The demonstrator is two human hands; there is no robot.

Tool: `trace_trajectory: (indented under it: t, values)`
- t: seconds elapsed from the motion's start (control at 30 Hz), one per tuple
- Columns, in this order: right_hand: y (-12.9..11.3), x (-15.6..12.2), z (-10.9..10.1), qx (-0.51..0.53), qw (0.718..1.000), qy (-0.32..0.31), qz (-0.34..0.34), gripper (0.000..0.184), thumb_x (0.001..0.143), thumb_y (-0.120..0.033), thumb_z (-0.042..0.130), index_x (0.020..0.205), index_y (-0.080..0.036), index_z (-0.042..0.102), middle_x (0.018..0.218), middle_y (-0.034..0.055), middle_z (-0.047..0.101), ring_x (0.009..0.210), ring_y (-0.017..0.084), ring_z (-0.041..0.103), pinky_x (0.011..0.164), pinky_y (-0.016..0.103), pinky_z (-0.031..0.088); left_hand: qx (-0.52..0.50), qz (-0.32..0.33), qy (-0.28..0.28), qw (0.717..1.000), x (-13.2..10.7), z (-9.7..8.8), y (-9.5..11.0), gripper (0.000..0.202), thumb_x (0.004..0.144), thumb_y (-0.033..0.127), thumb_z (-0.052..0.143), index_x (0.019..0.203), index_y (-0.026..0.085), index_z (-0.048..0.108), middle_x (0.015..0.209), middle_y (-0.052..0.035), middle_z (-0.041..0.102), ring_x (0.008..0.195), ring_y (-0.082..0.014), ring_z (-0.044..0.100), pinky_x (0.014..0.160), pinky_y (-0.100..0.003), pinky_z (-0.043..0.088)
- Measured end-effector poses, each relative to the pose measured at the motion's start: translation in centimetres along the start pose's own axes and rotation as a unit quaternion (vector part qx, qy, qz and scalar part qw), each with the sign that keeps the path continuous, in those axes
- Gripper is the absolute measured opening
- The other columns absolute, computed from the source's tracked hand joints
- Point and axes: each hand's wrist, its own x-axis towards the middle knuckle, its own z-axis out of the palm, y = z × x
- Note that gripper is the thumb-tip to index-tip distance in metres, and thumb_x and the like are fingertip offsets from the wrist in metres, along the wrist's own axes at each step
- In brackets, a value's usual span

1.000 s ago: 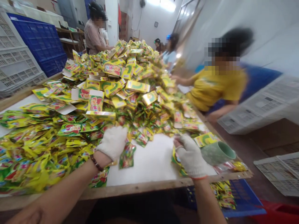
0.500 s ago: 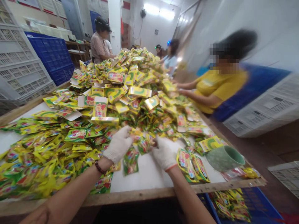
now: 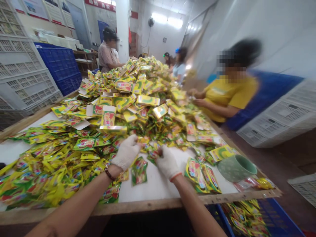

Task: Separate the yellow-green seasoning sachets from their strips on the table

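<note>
My left hand (image 3: 126, 152), in a white knit glove, has its fingers drawn together at the front edge of the heap; whatever they grip is hidden. Opposite it, my gloved right hand (image 3: 168, 163) pinches a small green-and-red packet (image 3: 153, 154). Between my wrists a single green packet (image 3: 139, 171) lies flat on the white tabletop (image 3: 150, 187). Many yellow-and-green packets (image 3: 61, 171) spread out to the left of my left hand. Right of my right hand lie larger yellow packets (image 3: 196, 172).
Ahead rises a heap of yellow boxes (image 3: 148, 100) and packets. A green tape roll (image 3: 237, 168) stands near the right corner. Below the table edge sits a blue crate (image 3: 281, 214) holding packets. A person in yellow (image 3: 222, 95) works at the right; others stand farther back.
My right hand has moved slightly left, closer to my left hand, with the packet at its fingertips. My left hand stays nearly in place. The view has shifted a little.
</note>
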Motion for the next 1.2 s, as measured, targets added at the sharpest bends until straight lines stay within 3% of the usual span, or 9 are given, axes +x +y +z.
trace_trajectory:
  t: [0.2, 0.33, 0.57, 0.7, 0.8, 0.97, 1.03, 1.1, 1.2]
  values:
    - [-0.3, 0.0, -0.7, 0.134, 0.99, -0.039, -0.021, 0.036, 0.062, -0.025, 0.063, 0.091, -0.023, 0.042, 0.078, -0.0027, 0.053, 0.068, 0.013, 0.054, 0.059, 0.025, 0.044, -0.018, 0.002, -0.008, 1.0, 0.0, 0.2, -0.2, 0.014, 0.071, 0.031, 0.057, 0.07, 0.019, 0.049, 0.059, 0.0068, 0.045, 0.058, -0.0108, 0.045, 0.054, -0.021, 0.038]
    - [-0.3, -0.1, -0.7, 0.274, 0.959, -0.072, -0.003, 0.047, 0.06, -0.025, 0.071, 0.097, -0.023, 0.042, 0.082, -0.0024, 0.055, 0.067, 0.012, 0.055, 0.054, 0.022, 0.044, -0.059, -0.006, -0.097, 0.994, -1.0, 0.8, 0.8, 0.015, 0.073, 0.033, 0.057, 0.076, 0.018, 0.053, 0.066, 0.0033, 0.055, 0.063, -0.0128, 0.053, 0.055, -0.023, 0.044]
    - [-0.1, -0.2, -0.5, 0.192, 0.981, 0.002, -0.025, 0.043, 0.063, -0.03, 0.07, 0.1, -0.021, 0.049, 0.091, 0.0022, 0.058, 0.073, 0.014, 0.058, 0.057, 0.024, 0.049, -0.067, -0.034, -0.164, 0.984, -1.7, 1.5, 1.2, 0.014, 0.071, 0.022, 0.059, 0.07, 0.018, 0.045, 0.061, 0.0061, 0.049, 0.055, -0.0095, 0.048, 0.05, -0.021, 0.043]
    - [-0.6, -0.8, -0.2, 0.165, 0.984, -0.063, -0.026, 0.038, 0.072, -0.037, 0.066, 0.104, -0.019, 0.055, 0.094, 0.006, 0.065, 0.085, 0.02, 0.062, 0.073, 0.032, 0.054, -0.001, 0.014, -0.169, 0.985, -2.0, 1.7, 0.9, 0.004, 0.074, 0.016, 0.054, 0.077, 0.018, 0.052, 0.07, 0.0031, 0.058, 0.064, -0.012, 0.055, 0.058, -0.023, 0.046]
    - [-0.8, -1.0, -0.1, 0.19, 0.98, -0.067, -0.006, 0.037, 0.073, -0.039, 0.062, 0.104, -0.018, 0.055, 0.081, 0.0028, 0.065, 0.069, 0.017, 0.063, 0.062, 0.03, 0.053, 0.126, 0.068, -0.123, 0.982, -2.1, 0.8, 1.6, 0.006, 0.079, 0.021, 0.052, 0.084, 0.02, 0.054, 0.074, 0.0013, 0.061, 0.068, -0.0149, 0.057, 0.063, -0.027, 0.048]
    - [-1.3, -0.9, -0.3, 0.202, 0.979, -0.019, 0.037, 0.036, 0.073, -0.044, 0.058, 0.096, -0.018, 0.051, 0.059, -0.0051, 0.054, 0.047, 0.013, 0.056, 0.045, 0.024, 0.043, 0.461, 0.217, 0.062, 0.858, 0.2, -4.7, 4.0, 0.036, 0.078, 0.017, 0.055, 0.113, 0.019, 0.055, 0.115, -0.0131, 0.06, 0.113, -0.0307, 0.052, 0.099, -0.046, 0.037]
    - [-1.4, -0.9, -0.5, 0.189, 0.981, -0.007, 0.048, 0.039, 0.073, -0.045, 0.059, 0.099, -0.017, 0.05, 0.054, -0.0068, 0.051, 0.046, 0.013, 0.055, 0.046, 0.025, 0.043, 0.532, 0.199, 0.069, 0.82, 1.2, -7.2, 4.4, 0.031, 0.074, 0.014, 0.056, 0.104, 0.019, 0.06, 0.105, -0.013, 0.064, 0.111, -0.0337, 0.054, 0.1, -0.053, 0.033]
    - [-1.5, -0.8, -0.6, 0.198, 0.979, -0.002, 0.052, 0.044, 0.072, -0.045, 0.061, 0.103, -0.017, 0.049, 0.052, -0.0073, 0.051, 0.045, 0.013, 0.054, 0.044, 0.025, 0.041, 0.512, 0.18, 0.018, 0.84, 1.2, -8.8, 4.3, 0.017, 0.077, 0.015, 0.051, 0.088, 0.019, 0.063, 0.087, -0.0102, 0.067, 0.094, -0.0302, 0.061, 0.091, -0.049, 0.041]
    - [-1.2, -0.7, -0.9, 0.28, 0.958, 0.002, 0.061, 0.041, 0.069, -0.045, 0.067, 0.097, -0.02, 0.051, 0.059, -0.0053, 0.055, 0.043, 0.011, 0.051, 0.039, 0.022, 0.036, 0.279, 0.179, -0.012, 0.943, -0.5, -9.1, 4.1, 0.014, 0.079, 0.024, 0.054, 0.091, 0.02, 0.06, 0.093, -0.0076, 0.067, 0.088, -0.0232, 0.063, 0.081, -0.038, 0.049]
